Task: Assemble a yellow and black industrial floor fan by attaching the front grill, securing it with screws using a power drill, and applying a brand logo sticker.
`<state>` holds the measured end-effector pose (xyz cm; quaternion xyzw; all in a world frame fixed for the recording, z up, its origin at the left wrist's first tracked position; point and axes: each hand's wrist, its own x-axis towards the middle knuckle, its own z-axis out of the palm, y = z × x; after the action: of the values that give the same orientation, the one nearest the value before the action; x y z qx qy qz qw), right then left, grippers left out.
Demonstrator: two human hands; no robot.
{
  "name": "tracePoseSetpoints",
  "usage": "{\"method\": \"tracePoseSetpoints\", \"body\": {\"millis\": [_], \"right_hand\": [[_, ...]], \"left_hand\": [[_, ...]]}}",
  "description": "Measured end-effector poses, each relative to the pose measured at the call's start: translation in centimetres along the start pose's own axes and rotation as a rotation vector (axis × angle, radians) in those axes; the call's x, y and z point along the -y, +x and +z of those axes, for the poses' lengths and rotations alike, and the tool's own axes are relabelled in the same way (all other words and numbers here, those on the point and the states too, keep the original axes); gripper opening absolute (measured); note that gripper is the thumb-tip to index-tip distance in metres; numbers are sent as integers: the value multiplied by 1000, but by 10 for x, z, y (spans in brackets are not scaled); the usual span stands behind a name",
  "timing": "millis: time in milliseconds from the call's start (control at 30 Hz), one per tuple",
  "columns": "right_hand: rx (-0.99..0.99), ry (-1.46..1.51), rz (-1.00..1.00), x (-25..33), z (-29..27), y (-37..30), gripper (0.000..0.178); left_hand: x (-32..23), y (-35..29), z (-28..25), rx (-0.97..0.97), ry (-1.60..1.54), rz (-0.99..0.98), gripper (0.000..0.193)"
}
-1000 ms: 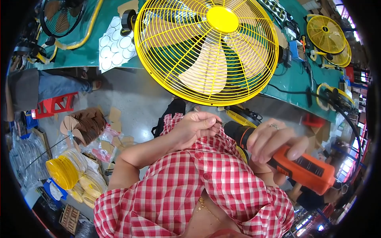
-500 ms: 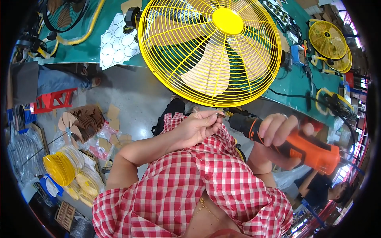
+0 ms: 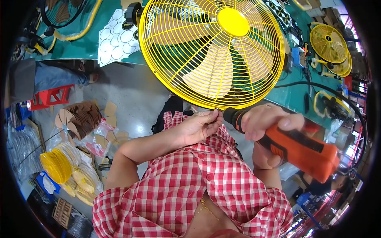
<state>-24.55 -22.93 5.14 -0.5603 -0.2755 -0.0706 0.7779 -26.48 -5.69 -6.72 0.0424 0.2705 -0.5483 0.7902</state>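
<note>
right hand: clenched round orange power driver
left hand: pinched, contents unclear
driver axis: slants; chuck left of grip, just beside left hand
yellow fan: beyond both hands, left looks nearer

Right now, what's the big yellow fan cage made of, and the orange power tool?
The fan cage looks like metal under glossy yellow paint: its thin, curved wires shine. The orange power tool seems hard plastic, with a smooth molded shell, though blur leaves its exact finish open.
</note>
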Motion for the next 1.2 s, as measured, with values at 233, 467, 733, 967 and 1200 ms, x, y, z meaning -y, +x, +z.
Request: {"method": "tracePoseSetpoints", "body": {"millis": [233,467,733,967,1200], "right_hand": [[-120,-72,125,-1,12,11,63],[107,-30,257,-6,-2,22,63],[24,-56,110,-20,7,9,45],[298,-88,0,-27,0,25,39],[-103,222,-40,4,-22,6,56]], "left_hand": [[-2,-3,5,-76,89,21,20],[-24,-17,10,-250,766,340,25],[-20,-12,11,-318,683,353,23],[-17,-4,3,-353,652,361,19],[-22,-14,-9,-225,638,128,25]]}}
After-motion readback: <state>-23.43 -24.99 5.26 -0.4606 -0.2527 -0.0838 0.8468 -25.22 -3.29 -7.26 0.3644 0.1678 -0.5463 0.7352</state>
